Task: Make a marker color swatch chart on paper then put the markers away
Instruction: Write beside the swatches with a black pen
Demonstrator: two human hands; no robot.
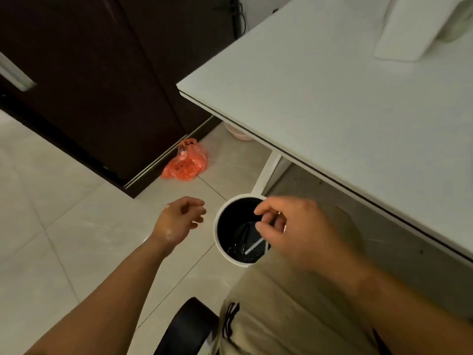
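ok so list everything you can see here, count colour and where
table: one, white, upper right
folded object: one, white, far end of the table, too blurred to name
bin: one, white with a black liner, on the floor by the table leg
thin stick: one, white, inside the bin
plastic bag: one, orange, on the floor against the cabinet
cabinet: one, dark brown, upper left
chair seat: one, black, bottom edge
trousers: one pair, beige, bottom centre
left hand: one, left of the bin, loosely curled, holding nothing
right hand: one, over the bin, fingers curled; unclear if it pinches anything
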